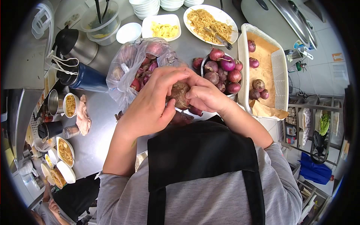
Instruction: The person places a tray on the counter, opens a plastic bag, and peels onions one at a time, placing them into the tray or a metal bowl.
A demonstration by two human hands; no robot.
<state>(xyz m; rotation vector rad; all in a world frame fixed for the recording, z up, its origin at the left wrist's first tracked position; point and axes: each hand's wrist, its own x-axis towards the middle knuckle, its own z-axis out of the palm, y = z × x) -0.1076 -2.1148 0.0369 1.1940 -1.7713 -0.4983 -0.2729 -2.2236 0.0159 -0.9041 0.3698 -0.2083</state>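
Note:
A brownish red onion (179, 94) with dry skin is held between my two hands over the table's near edge. My left hand (152, 99) is curled around its left and top side. My right hand (206, 91) grips it from the right, thumb pressed against the skin. Behind my left hand, a clear plastic bag (119, 80) holds red onions and purple peels. Beyond my right hand is a round metal bowl (203, 67) heaped with red onions (227, 63). Below the held onion lie loose onion skins (182, 118), partly hidden by my hands.
A white plastic basket (282, 75) with several onions on brown paper stands at right. Along the back are a plate of noodles (204, 20), a square dish (145, 32) and stacked white bowls (144, 8). A blue tumbler (90, 78) lies at left; another person (56, 210) is at lower left.

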